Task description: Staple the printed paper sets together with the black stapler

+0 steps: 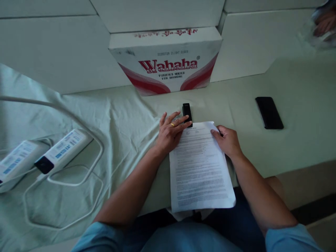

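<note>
A printed paper document (pixel 199 171), seemingly more than one sheet, lies over the front of the cloth-covered table and reaches past its edge toward my lap. My right hand (pixel 229 140) pinches its upper right edge between thumb and fingers. At the paper's top edge is a small black oblong thing, which looks like a stapler (pixel 186 109). My left hand (pixel 170 134), with a gold ring, has its fingers spread; the fingertips rest across the near end of the stapler and the top left of the paper. Whether the paper's edge sits inside the stapler is hidden.
A white and red Wahaha water carton (pixel 173 70) stands behind the paper against a white panel (pixel 47 52). A black phone (pixel 269 112) lies to the right. White power strips (pixel 65 148) with a looping cable (pixel 101 150) are at left. Another person's hand (pixel 325 24) shows at top right.
</note>
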Available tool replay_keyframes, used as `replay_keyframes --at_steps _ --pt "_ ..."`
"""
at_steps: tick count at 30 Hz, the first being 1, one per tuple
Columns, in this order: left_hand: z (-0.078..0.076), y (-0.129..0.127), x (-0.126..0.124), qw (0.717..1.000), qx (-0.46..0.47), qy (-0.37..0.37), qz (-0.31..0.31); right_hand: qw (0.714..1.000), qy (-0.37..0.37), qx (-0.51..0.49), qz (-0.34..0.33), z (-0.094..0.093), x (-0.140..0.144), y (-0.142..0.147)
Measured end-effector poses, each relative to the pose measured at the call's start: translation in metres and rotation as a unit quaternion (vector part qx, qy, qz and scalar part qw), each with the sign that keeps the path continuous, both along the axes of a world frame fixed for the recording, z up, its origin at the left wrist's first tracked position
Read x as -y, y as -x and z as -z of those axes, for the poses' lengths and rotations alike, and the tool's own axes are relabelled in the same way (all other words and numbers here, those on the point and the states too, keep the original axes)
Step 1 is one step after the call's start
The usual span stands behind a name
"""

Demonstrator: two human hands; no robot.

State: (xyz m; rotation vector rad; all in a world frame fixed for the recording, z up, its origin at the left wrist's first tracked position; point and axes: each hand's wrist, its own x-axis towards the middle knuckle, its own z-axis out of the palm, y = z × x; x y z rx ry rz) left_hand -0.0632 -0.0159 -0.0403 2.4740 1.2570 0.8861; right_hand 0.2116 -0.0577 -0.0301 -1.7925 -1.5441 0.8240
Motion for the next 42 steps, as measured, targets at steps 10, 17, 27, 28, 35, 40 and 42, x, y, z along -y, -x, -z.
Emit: replay_keyframes --at_steps 10,17,27,28,35,40,42 --pt "0.000 -0.002 0.004 1.000 -0.009 0.016 -0.008 1.000 0.002 -0.018 0.007 0.003 0.001 0.000" --pt "0.004 0.000 0.001 0.999 -0.010 0.042 -0.012 0.995 0.022 -0.087 -0.041 -0.004 -0.001 -0.006" --pt "-0.004 0.011 0.001 0.871 0.420 0.199 -0.160 0.953 0.064 -0.293 -0.047 -0.031 0.005 -0.036" --pt "-0.010 0.012 0.005 0.836 0.467 0.229 -0.174 0.948 0.035 -0.315 -0.010 -0.030 0.003 -0.036" --pt "-0.023 0.002 0.039 0.720 0.491 0.487 -0.053 0.934 -0.038 -0.350 0.064 -0.015 -0.006 -0.025" --pt "-0.003 -0.009 0.039 0.745 0.489 0.442 -0.107 0.929 -0.029 -0.362 0.072 -0.009 -0.004 -0.022" --pt "-0.001 -0.010 0.036 0.747 0.505 0.407 -0.149 0.925 -0.023 -0.371 0.079 -0.009 -0.003 -0.021"
